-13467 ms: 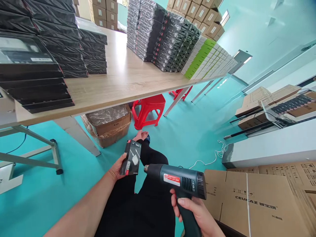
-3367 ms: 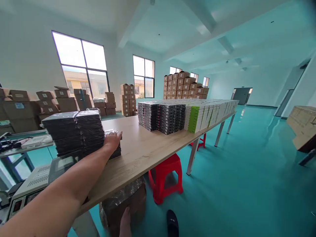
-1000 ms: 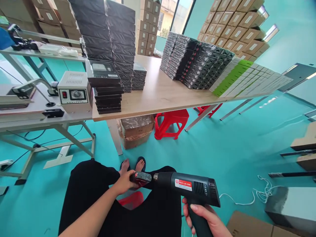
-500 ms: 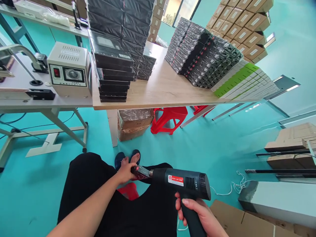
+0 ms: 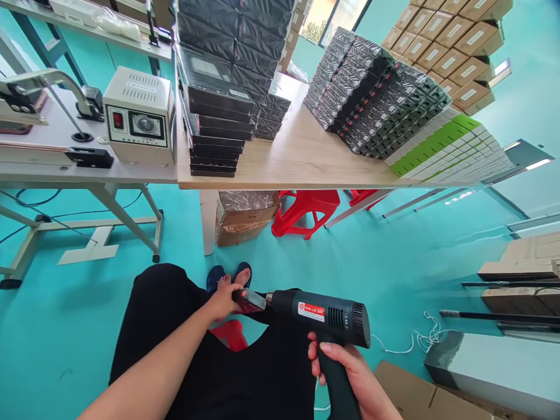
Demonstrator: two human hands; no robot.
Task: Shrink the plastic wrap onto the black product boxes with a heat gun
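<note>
My right hand is wrapped round the handle of a dark heat gun with a red-and-white label. Its metal nozzle points left, at the near end of a small dark box with a glossy, film-like surface and red marks. My left hand grips that box by its far-left end, over my lap. The nozzle tip is right beside the box; whether they touch I cannot tell. The fingers of my left hand are partly hidden behind the box.
A wooden table ahead bears stacked black boxes, film-wrapped packs and white-green boxes. To the left stands a sealing machine's control box. Under the table are a carton and a red stool. Cardboard lies lower right.
The box in my left hand has turned, showing more of its broad side to the nozzle. The heat gun has shifted slightly left. The whole view has swung a little, moving the table rightward.
</note>
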